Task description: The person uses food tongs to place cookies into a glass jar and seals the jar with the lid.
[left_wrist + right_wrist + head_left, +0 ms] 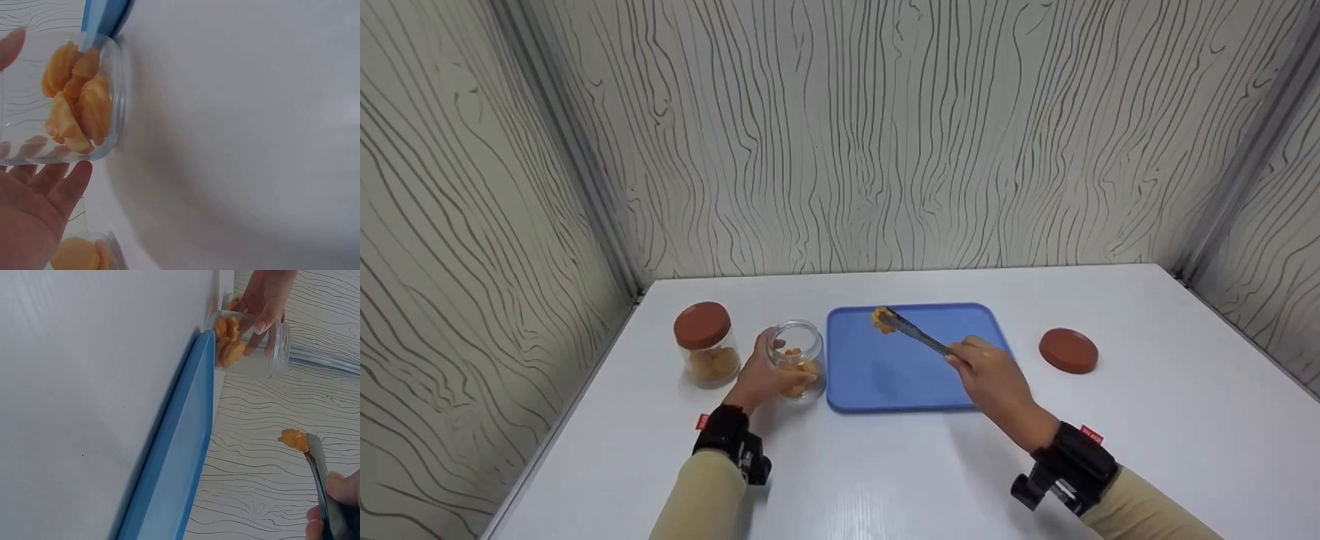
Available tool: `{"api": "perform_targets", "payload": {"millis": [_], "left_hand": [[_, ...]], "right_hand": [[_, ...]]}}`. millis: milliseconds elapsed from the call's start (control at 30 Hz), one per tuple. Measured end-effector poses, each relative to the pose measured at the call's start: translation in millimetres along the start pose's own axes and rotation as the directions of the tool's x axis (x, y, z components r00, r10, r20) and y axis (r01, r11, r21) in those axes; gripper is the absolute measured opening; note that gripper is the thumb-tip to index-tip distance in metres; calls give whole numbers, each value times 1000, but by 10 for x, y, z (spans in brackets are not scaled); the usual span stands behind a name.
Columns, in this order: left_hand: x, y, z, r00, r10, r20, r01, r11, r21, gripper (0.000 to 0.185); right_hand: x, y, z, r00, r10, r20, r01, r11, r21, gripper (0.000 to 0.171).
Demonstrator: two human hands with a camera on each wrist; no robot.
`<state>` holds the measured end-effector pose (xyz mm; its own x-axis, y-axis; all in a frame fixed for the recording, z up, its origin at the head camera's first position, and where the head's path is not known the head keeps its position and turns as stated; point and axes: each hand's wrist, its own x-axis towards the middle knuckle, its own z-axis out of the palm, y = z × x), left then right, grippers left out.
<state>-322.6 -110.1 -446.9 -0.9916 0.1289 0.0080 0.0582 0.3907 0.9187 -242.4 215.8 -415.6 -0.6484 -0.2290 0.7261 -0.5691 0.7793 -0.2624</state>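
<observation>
My left hand (pixel 763 377) is wrapped around the side of a clear lidless jar (pixel 808 345) that stands on the table. Several orange-yellow cookies (pixel 79 107) lie in its bottom, plain in the left wrist view. Metal tongs (pixel 919 334) are held in my right hand (pixel 997 382), and their tips pinch one flower-shaped cookie (pixel 883 320). In the right wrist view that cookie hangs in the air, apart from the jar and above the level of the blue tray (pixel 169 444). From the head, it appears over the tray's upper left part.
Left of my left hand stands a second jar (pixel 712 365) of cookies, closed by a reddish-brown lid (pixel 703 325). Another reddish-brown lid (pixel 1069 350) lies on the white table (pixel 870 472) right of the tray. Wood-patterned panels (pixel 885 150) rise behind and at both sides.
</observation>
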Motion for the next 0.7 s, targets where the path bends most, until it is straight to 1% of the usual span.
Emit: {"api": "perform_targets", "payload": {"millis": [167,267,333,567,700], "left_hand": [[6,-7,2,1000,3,2,-3,1000,6,105],[5,-10,-1,1000,6,2,-6,1000,-5,103],[4,-12,-4,1000,-2,1,2,1000,-14,103],[-13,-20,-12,999,40,3,-40,999,-26,98],[-4,-20,-10,1000,17,6,-17,1000,-16,100]], "right_hand": [[23,-43,20,1000,19,14,-19,1000,18,7],[36,-63,36,999,30,32,-30,999,24,7],[45,-75,51,999,25,30,-25,999,23,7],[70,-113,101,1000,-8,1,8,1000,21,9],[89,-134,121,1000,-5,1,5,999,34,8]]}}
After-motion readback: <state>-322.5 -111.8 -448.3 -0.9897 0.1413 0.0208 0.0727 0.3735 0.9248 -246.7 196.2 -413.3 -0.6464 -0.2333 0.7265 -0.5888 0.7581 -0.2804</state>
